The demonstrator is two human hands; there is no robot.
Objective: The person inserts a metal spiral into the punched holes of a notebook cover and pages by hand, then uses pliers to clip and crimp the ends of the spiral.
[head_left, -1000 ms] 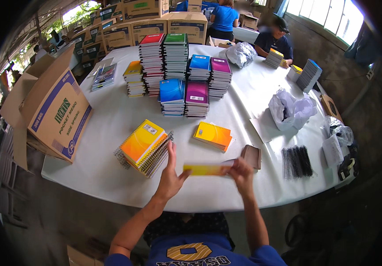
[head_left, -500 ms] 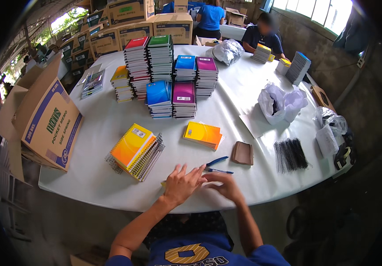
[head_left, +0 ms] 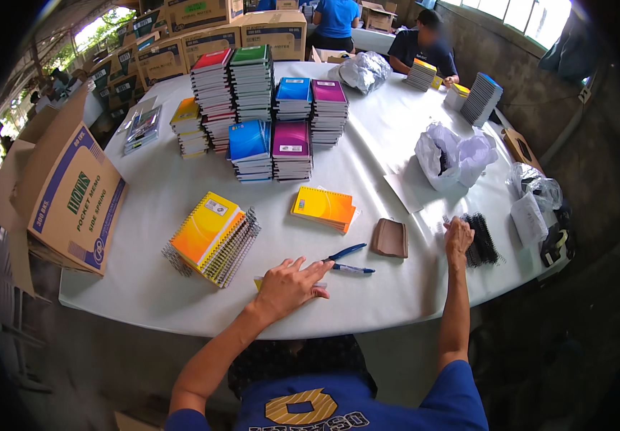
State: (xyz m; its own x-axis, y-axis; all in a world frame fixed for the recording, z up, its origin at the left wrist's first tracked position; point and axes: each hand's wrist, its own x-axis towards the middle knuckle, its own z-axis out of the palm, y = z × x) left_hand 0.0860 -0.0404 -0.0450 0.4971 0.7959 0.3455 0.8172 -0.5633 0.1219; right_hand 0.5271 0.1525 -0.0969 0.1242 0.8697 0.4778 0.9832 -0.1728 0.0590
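Note:
My left hand (head_left: 290, 289) is over a small notebook near the table's front edge, its thumb and fingers around it. The hand hides most of the notebook; a yellow corner (head_left: 258, 283) and a pale edge show. My right hand (head_left: 458, 237) reaches out to the right, its fingers curled closed on the left part of a bunch of black spiral binding coils (head_left: 484, 241). Just beyond my left hand lie blue-handled pliers (head_left: 346, 253) and a blue-and-white pen (head_left: 354, 269). A brown, shallow, box-like piece (head_left: 390, 238) lies between the pliers and the coils.
Yellow-orange notebooks (head_left: 209, 226) are piled with spiral coils at left; others (head_left: 323, 206) lie mid-table. Tall coloured notebook stacks (head_left: 252, 86) stand behind. An open carton (head_left: 72, 194) is at the left edge, white plastic bags (head_left: 443, 154) at right. A co-worker (head_left: 425, 47) sits across the table.
My right hand has left my left hand's side and moved right to the black coils. My left hand stays over the notebook. The view has shifted slightly.

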